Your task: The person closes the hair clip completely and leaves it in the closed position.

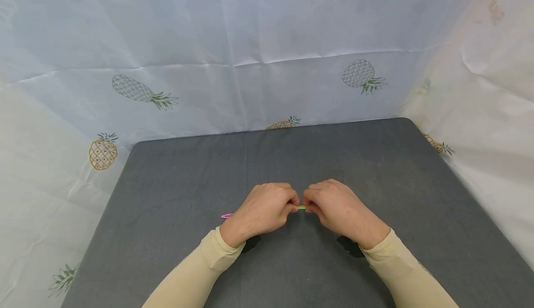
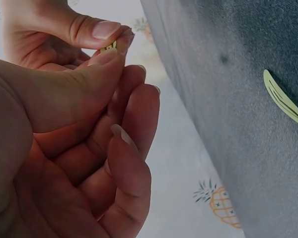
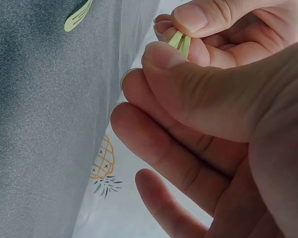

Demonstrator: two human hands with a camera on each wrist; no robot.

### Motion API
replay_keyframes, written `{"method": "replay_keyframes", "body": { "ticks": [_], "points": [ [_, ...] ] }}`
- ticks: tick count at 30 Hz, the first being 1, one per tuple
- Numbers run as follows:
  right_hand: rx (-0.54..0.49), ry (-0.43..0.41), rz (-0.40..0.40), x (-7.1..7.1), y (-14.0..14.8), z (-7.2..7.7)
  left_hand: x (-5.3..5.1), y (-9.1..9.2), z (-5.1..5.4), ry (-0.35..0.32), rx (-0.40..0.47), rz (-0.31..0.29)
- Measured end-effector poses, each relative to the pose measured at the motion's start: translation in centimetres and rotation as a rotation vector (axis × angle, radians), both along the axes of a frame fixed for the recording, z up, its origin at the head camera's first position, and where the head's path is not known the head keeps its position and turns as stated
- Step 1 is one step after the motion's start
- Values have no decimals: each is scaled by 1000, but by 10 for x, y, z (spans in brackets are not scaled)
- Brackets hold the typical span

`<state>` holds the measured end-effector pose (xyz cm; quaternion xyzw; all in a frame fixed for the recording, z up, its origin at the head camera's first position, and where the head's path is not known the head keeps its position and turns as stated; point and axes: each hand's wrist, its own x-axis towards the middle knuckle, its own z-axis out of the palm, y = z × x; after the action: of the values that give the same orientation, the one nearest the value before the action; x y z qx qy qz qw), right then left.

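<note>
A small yellow-green snap hair clip (image 1: pixel 301 207) is pinched at its two ends, raised between my hands. My left hand (image 1: pixel 267 208) holds one end between thumb and index finger; its other fingers curl loosely in the left wrist view. From the other side my right hand (image 1: pixel 340 208) pinches the other end, and in the right wrist view two narrow strips of the clip (image 3: pixel 180 42) spread apart in a V. A pink hair clip (image 1: pixel 226 216) lies beside my left wrist, partly covered. Another pale green clip (image 2: pixel 287 101) rests on the table, not visible in the head view.
The dark grey table (image 1: pixel 187 173) spreads around both hands. White cloth with pineapple prints (image 1: pixel 250 90) hangs behind it and along both sides. Black pieces (image 1: pixel 350 246) show under the wrists, by the cream sleeves (image 1: pixel 200 261).
</note>
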<state>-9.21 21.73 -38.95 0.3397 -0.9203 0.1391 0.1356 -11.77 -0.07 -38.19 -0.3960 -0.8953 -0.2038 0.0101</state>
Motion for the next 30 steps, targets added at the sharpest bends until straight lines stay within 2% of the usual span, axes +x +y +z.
{"method": "replay_keyframes", "body": {
  "ticks": [6,17,30],
  "points": [
    [-13,-10,8,0,0,0,-1,0,0,-24,5,-12],
    [-16,-44,-9,-1,1,1,-1,0,-1,-2,-19,25],
    [-24,-58,-31,1,2,3,-2,0,-2,24,4,40]
  ]
}}
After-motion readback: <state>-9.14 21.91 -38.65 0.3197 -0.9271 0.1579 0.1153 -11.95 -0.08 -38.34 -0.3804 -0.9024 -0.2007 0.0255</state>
